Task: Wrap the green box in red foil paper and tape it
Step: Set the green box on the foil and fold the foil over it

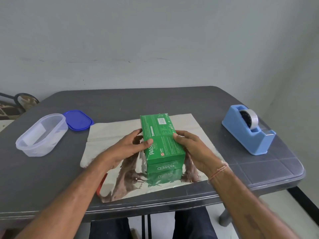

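I see a plain grey-white wall (pixel 155 40) filling the upper half of the frame. Below it stands a dark grey table (pixel 51 169), with pale floor (pixel 276 200) at lower right.

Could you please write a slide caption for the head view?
Left hand and right hand grip the green box on the foil paper, silver side up, tape dispenser at right.

Green box (pixel 161 140), silver foil (pixel 120 135), blue dispenser (pixel 245 135).
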{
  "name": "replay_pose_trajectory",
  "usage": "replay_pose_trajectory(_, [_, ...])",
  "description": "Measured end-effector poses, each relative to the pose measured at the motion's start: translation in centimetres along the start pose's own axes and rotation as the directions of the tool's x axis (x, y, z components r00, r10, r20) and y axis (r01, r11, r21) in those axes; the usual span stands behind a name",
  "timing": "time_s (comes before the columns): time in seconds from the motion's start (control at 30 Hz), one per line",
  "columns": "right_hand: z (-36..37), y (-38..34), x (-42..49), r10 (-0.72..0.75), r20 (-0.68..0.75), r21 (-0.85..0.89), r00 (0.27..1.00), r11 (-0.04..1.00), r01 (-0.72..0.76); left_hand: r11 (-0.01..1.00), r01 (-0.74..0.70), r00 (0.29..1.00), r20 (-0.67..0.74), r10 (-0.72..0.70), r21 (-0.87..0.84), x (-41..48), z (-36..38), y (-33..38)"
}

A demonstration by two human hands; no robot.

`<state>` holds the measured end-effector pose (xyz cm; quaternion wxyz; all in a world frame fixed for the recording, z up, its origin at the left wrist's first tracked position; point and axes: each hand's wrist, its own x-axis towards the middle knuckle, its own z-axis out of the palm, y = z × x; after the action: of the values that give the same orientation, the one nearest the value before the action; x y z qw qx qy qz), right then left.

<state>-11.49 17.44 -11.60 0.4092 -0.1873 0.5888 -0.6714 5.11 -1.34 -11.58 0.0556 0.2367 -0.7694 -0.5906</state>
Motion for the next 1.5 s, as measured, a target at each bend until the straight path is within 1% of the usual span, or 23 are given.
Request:
replay_pose_trajectory(0.1, [-0.4,0.2,0.3,-0.004,0.009,-0.018,1.000,1.000,0.005,0.999,0.010,1.000,-0.007,-0.010,-0.041,0.1,0.2,-0.4])
replay_pose_trajectory(0.3, [-1.1,0.5,0.5,-0.024,0.012,0.000,1.000,1.000,0.024,1.000,-0.008,1.000,-0.021,0.008,-0.030,0.1,1.2,0.1])
replay_pose_trajectory(0.5, [-0.9,0.6,0.9,-0.023,0.020,-0.036,1.000,0.999,0.024,0.995,-0.012,0.999,-0.052,0.007,-0.095,-0.4,1.6,-0.1])
replay_pose_trajectory(0.8, [-1.0,1.3,1.1,-0.045,-0.005,-0.064,0.999,0.997,0.045,0.996,-0.048,0.995,-0.095,0.041,-0.076,-1.1,2.3,0.6])
replay_pose_trajectory(1.03, [-0.9,1.3,1.1,-0.043,-0.020,-0.081,0.999,0.996,0.041,0.998,-0.063,0.992,-0.112,0.060,-0.025,-1.5,2.4,0.6])
replay_pose_trajectory(1.3, [-0.7,1.3,0.9,-0.056,-0.049,-0.106,0.997,0.993,0.050,0.998,-0.066,0.991,-0.115,0.064,-0.009,-1.5,2.3,0.7])
replay_pose_trajectory(1.5, [-0.3,0.8,0.2,-0.035,-0.063,-0.127,0.997,0.992,0.026,0.998,-0.064,0.993,-0.101,0.064,0.006,-1.7,2.2,0.8])
